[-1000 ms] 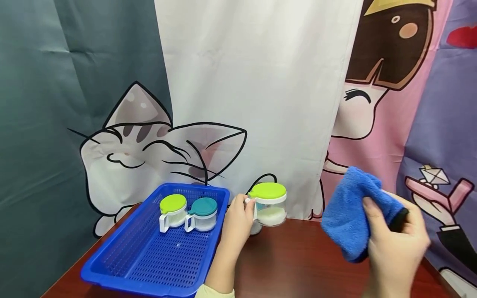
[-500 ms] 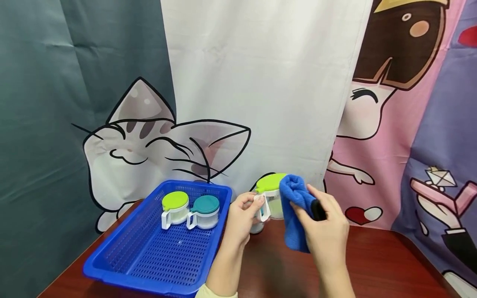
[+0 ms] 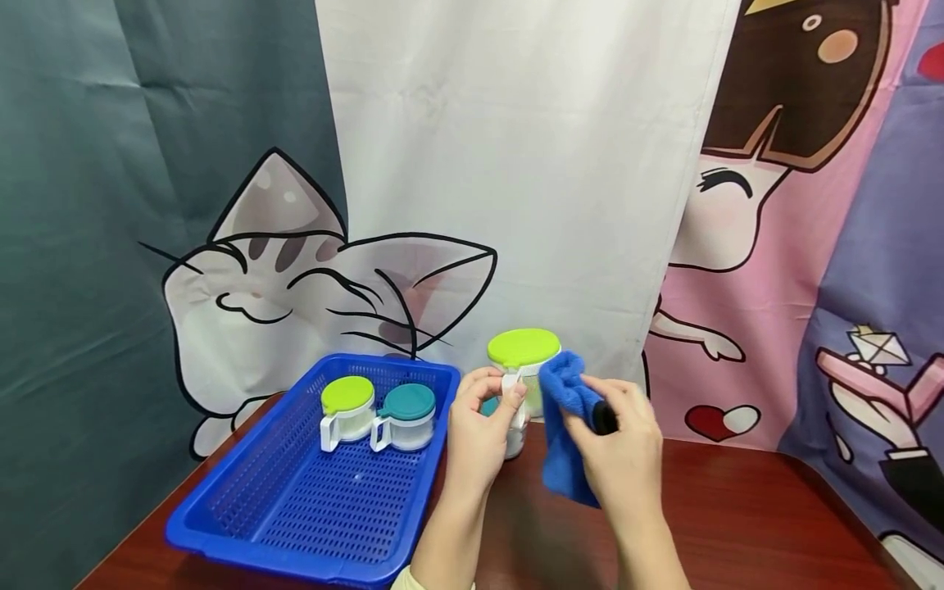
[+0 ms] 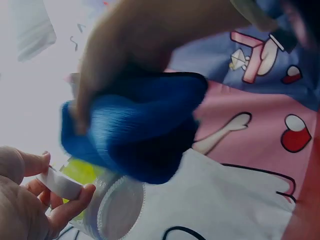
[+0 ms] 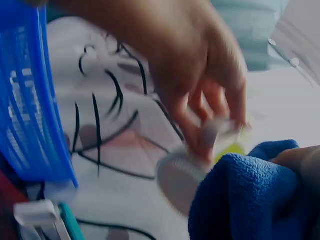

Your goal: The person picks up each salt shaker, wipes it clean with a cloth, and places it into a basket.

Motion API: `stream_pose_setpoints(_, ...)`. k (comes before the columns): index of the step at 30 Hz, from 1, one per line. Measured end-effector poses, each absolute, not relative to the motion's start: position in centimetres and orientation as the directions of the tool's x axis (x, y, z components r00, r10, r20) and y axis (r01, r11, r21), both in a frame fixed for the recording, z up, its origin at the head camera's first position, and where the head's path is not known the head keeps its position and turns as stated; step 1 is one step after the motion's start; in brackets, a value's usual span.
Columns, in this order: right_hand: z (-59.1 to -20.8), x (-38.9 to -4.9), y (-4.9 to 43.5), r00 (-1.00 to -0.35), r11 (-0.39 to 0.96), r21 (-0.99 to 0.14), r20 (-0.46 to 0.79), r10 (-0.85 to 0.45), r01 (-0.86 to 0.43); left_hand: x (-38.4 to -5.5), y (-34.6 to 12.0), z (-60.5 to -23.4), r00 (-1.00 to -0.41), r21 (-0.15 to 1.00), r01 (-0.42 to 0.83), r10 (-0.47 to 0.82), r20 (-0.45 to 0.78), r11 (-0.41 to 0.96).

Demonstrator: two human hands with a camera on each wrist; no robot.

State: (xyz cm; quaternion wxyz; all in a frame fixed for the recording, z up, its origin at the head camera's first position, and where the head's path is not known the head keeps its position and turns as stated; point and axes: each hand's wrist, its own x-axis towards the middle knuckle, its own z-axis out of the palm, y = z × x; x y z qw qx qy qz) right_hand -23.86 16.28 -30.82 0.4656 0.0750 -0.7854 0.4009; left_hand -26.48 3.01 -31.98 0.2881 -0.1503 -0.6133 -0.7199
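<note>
My left hand pinches the white handle of a clear seasoning jar with a lime-green lid, raised above the table. In the left wrist view, thumb and fingers close on that handle, and the round clear base faces the camera. A folded blue cloth with a black edge is gripped in my right hand. It overlaps the jar's right side in the head view. Seen from the right wrist, the blurred jar sits partly behind the cloth.
A blue perforated basket stands on the left of the red-brown table. Inside are a green-lidded jar and a teal-lidded jar. Another jar stands behind my left hand, mostly hidden. A cartoon-printed curtain backs the table.
My right hand has brought the cloth leftward from the far right to the jar's side. The jar, held by my left hand, has turned and risen slightly.
</note>
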Motion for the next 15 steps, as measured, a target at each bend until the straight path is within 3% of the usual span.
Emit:
stream_pose_setpoints(5,-30.6,-23.6,16.9,-0.551,0.64,-0.582,0.785,0.283,-0.502,-25.5,3.0,-31.4,-0.767,0.771,0.63,-0.226,0.6,-0.093)
stream_pose_setpoints(11,-30.5,-22.9,15.2,-0.469,0.624,-0.441,0.873,0.133,-0.644,-25.4,3.0,-31.3,-0.762,0.779,0.626,-0.245,0.599,-0.042)
stream_pose_setpoints(15,-30.5,-22.9,15.0,-0.429,0.636,-0.409,0.894,0.133,-0.654,-25.2,2.8,-31.1,-0.767,0.785,0.619,-0.229,0.6,-0.018)
